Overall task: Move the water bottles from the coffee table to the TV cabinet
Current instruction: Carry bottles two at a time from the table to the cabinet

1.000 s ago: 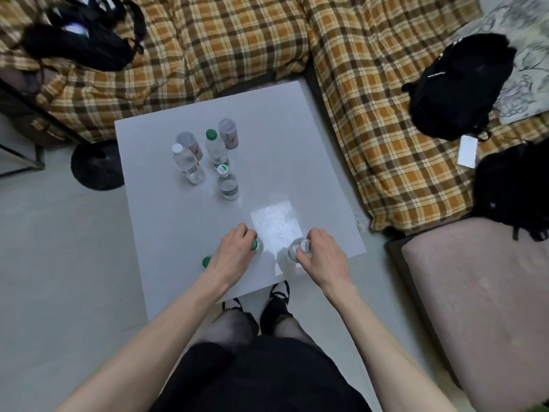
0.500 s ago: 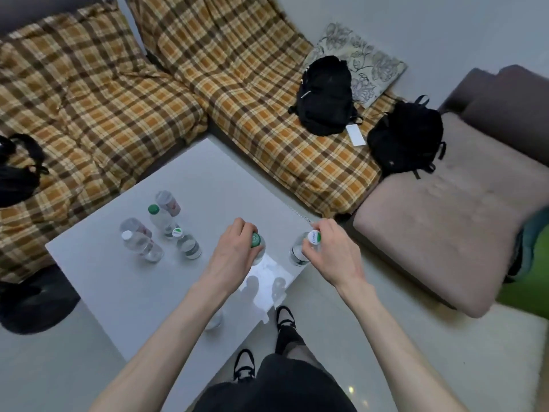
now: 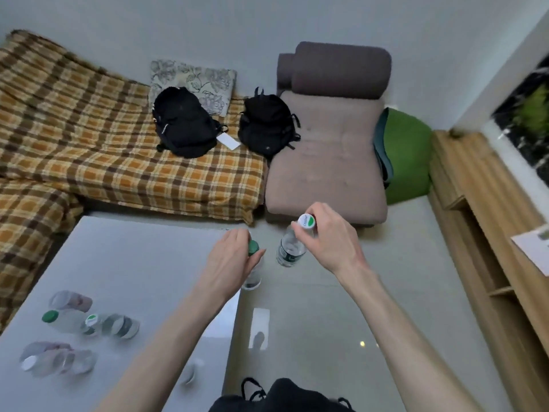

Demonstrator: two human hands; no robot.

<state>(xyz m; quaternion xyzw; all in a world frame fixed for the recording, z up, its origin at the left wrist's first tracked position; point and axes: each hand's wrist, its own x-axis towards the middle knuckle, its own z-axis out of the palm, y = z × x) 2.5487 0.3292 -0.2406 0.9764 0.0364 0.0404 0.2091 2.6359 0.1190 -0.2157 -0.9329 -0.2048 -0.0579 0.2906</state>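
Left hand (image 3: 234, 264): fingers curled round the neck of a green-capped bottle (image 3: 253, 248), just under the cap; body hangs below the palm and is mostly covered by it.
Right hand (image 3: 331, 237): fingertips pinched round the neck of a white-capped bottle (image 3: 291, 251); label and lower body in plain sight.
Long axis: both bottles near upright, caps up; white-capped one tilted slightly, base toward 7 o'clock.
Where held: green-capped bottle over the 3 o'clock edge of the coffee table (image 3: 127, 263); white-capped bottle past that edge, over bare floor. Both judged lifted; height not readable.
Key relation: wooden cabinet (image 3: 463, 179), taken to be the TV cabinet, at 2 to 3 o'clock from both hands and well apart from them. Right hand nearer, left hand just beside it at 9 o'clock.
Left on table: cluster of bottles (image 3: 68, 322) at 8 o'clock, smeared by blur; count uncertain, four or five.
Partly hidden: pale shape (image 3: 190, 373) at the left forearm's edge, probably one more bottle.
Cut off: cabinet top runs out of frame at 3 o'clock; sheet of paper (image 3: 531, 251) on it; free room there not judgeable.
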